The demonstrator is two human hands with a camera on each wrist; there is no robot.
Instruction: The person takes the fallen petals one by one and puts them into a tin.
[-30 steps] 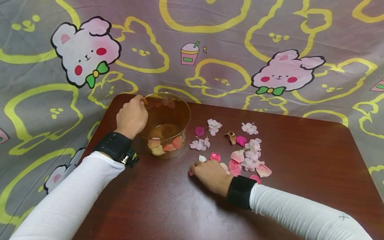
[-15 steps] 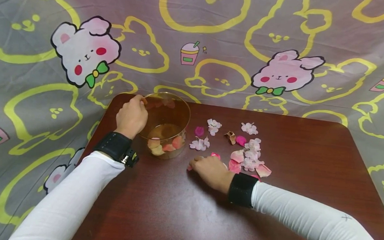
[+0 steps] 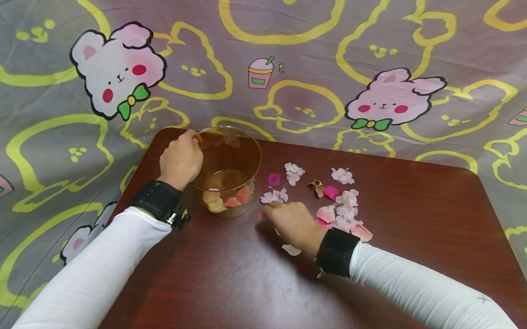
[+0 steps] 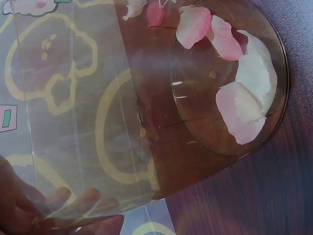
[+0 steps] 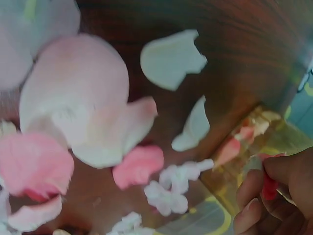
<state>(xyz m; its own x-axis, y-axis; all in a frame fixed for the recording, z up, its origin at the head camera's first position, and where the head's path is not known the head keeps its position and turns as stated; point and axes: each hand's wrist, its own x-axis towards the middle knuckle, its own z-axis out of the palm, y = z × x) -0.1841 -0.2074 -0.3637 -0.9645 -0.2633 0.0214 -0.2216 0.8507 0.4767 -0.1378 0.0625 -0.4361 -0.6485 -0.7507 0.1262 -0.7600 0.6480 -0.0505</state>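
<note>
A clear amber-tinted bucket (image 3: pixel 207 164) stands at the table's back left. My left hand (image 3: pixel 181 160) grips its rim on the left; the left wrist view shows the fingers (image 4: pixel 90 198) at its see-through wall. Pink, peach and whitish petals (image 4: pixel 244 115) lie low in the bucket. My right hand (image 3: pixel 293 228) is over the table, just right of the bucket, overlapping some scattered petals. In the right wrist view, its thumb and fingers pinch a red-pink petal (image 5: pixel 269 186), with a pale bit beside it. Much of what this hand holds is hidden by the fingers.
Pale pink blossoms (image 3: pixel 346 208), magenta petals (image 3: pixel 331 193) and a brown dried piece (image 3: pixel 317 188) lie to the right. A whitish petal (image 3: pixel 292 249) lies below my right hand. A printed cloth (image 3: pixel 305 52) hangs close behind the dark red table (image 3: pixel 421 217).
My right hand has moved up and away from me, toward the pale blossom beside the bucket, uncovering a whitish petal below it. The left hand and bucket have stayed put.
</note>
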